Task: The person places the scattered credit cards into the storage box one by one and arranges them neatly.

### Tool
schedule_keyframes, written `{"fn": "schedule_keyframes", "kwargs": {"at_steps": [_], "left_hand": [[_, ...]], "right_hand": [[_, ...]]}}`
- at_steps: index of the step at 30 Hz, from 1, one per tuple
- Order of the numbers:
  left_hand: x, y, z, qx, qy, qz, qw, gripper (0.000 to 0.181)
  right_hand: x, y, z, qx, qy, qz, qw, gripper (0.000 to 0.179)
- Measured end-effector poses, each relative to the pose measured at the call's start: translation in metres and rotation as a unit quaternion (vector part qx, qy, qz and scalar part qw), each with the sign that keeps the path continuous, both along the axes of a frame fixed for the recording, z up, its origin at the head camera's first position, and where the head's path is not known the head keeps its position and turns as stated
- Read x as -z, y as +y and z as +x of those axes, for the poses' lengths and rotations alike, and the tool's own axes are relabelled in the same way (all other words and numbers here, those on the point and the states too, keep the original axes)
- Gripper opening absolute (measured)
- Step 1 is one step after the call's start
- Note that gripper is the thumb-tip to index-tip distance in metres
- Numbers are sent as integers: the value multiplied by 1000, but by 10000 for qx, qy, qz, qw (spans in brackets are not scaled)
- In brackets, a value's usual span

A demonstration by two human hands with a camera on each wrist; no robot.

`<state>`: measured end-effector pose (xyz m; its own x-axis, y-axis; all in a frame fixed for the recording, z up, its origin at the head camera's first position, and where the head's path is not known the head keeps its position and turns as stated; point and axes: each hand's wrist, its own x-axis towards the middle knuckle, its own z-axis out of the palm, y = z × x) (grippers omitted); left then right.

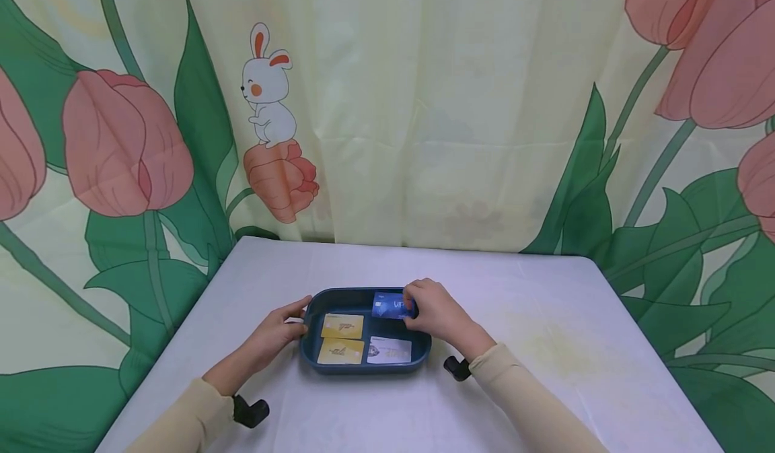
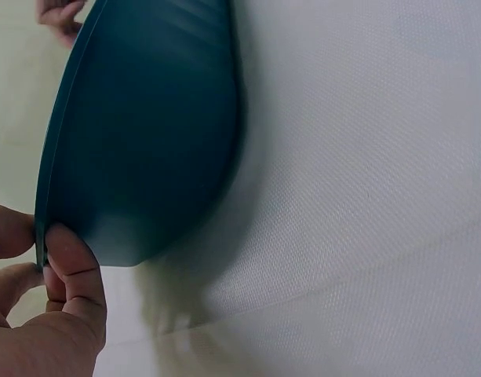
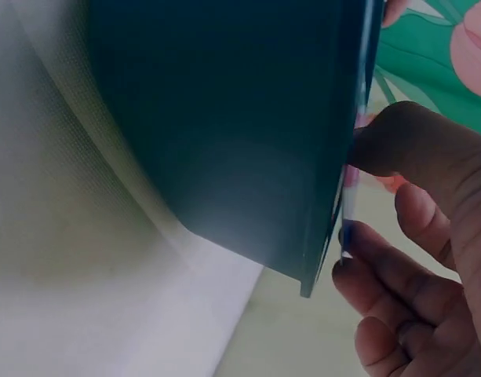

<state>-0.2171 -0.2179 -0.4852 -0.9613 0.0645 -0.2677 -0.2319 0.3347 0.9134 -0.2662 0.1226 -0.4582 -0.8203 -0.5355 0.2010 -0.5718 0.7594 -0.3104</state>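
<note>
A dark blue tray (image 1: 339, 369) with rounded corners rests on the table. At its left rim my left hand (image 1: 275, 337) pinches the edge between thumb and fingers, as the left wrist view shows on the tray's wall (image 2: 138, 133). Over the back right part of the tray, my right hand (image 1: 440, 311) holds a blue card (image 1: 387, 305) marked "VIP" by its right end. Two yellow cards (image 1: 342, 326) lie one in front of the other in the left half. A white card (image 1: 389, 351) lies at the front right. From the right wrist, the blue card appears edge-on beside the rim.
A white cloth covers the table (image 1: 533, 345). Behind it hangs a curtain (image 1: 424, 103) printed with tulips and a rabbit. Black wrist-worn devices (image 1: 251, 411) sit beneath both wrists.
</note>
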Motion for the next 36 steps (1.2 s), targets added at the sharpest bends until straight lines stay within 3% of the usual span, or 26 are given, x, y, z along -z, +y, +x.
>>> {"fn": "schedule_keyframes", "kwargs": {"at_steps": [6,15,28,36], "left_hand": [[1,1,0,-17,-5,11,10000,71],[3,0,0,-56,27,3,10000,70],[3,2,-1,-46,10,107,9999,70],[1,1,1,-47,17,99,9999,70]], "right_hand": [[6,0,1,-194,312,511,9980,36],[6,-2,3,42,505,863,9950,36],[13,-1,-1,99,330,702,9969,41],[11,6,-2,202,597,413,9972,43]]}}
